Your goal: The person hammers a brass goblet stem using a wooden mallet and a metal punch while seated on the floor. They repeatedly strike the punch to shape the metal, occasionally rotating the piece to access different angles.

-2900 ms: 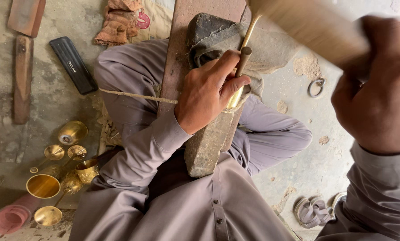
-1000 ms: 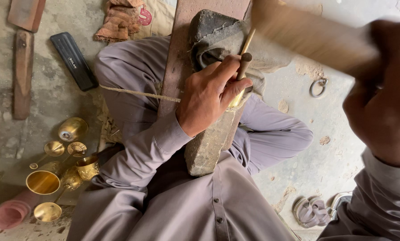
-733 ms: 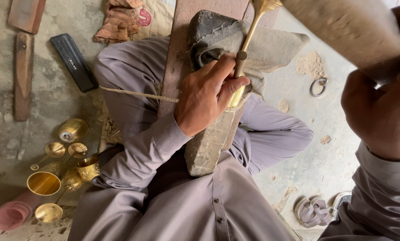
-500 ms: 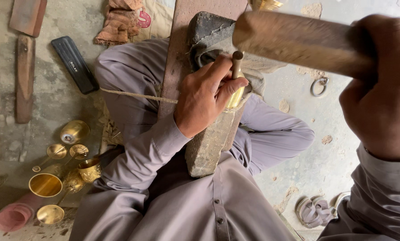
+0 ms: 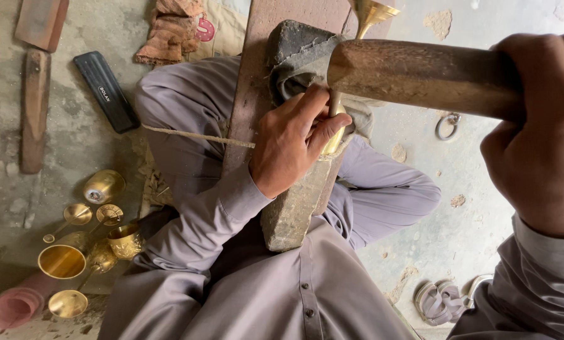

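The left hand (image 5: 294, 141) has its grip closed on a brass stem (image 5: 335, 126), pinning it against a dark block (image 5: 294, 44) at the far end of a plank (image 5: 256, 75) across the lap. The right hand (image 5: 540, 132) clenches a mallet (image 5: 414, 75), its head just above the stem. The stem looks part-worked; finished brass cups (image 5: 61, 261) stand on the floor, left.

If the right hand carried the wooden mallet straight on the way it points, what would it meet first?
Probably the thin brass stem that the left hand pins against the stone block. The mallet in the right hand already overlaps it, though depth is unclear.
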